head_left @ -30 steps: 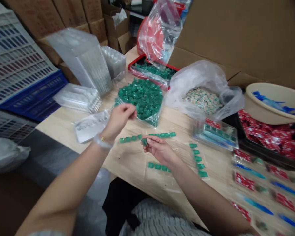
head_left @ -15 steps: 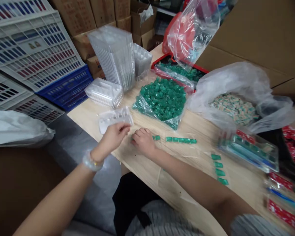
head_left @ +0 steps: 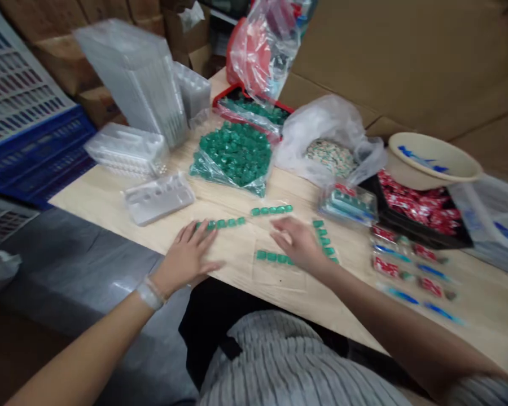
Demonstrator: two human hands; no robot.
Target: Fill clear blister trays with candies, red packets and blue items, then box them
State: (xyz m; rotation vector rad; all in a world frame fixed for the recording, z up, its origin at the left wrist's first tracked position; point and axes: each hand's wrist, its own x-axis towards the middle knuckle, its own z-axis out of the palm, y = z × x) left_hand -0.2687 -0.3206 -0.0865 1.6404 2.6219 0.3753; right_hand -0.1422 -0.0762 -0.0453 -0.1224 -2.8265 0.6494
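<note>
Several short rows of small translucent green pieces lie on the pale wooden table (head_left: 232, 270). My left hand (head_left: 188, 254) is flat with fingers spread, its fingertips at the left end of one green row (head_left: 226, 223). Between the rows hovers my right hand (head_left: 298, 239), thumb and fingers apart and nothing visible in them. Around it are an upper row (head_left: 272, 210), a lower row (head_left: 271, 256) partly covered by the hand, and a slanting right-hand row (head_left: 323, 234). A clear plastic tray (head_left: 158, 197) with notches sits left of the rows.
Behind lies an open bag of green pieces (head_left: 235, 155). Clear trays stand in a tall stack (head_left: 135, 84) at back left. Rightward are a bag of pale pieces (head_left: 330, 158), a filled clear pack (head_left: 349, 206), a beige bowl (head_left: 434, 160) and red packets (head_left: 419, 200).
The view has swung right. My right hand has moved away from the left row, toward the right-hand rows. My left hand has gone from curled fingers near the tray to spread fingers at the row.
</note>
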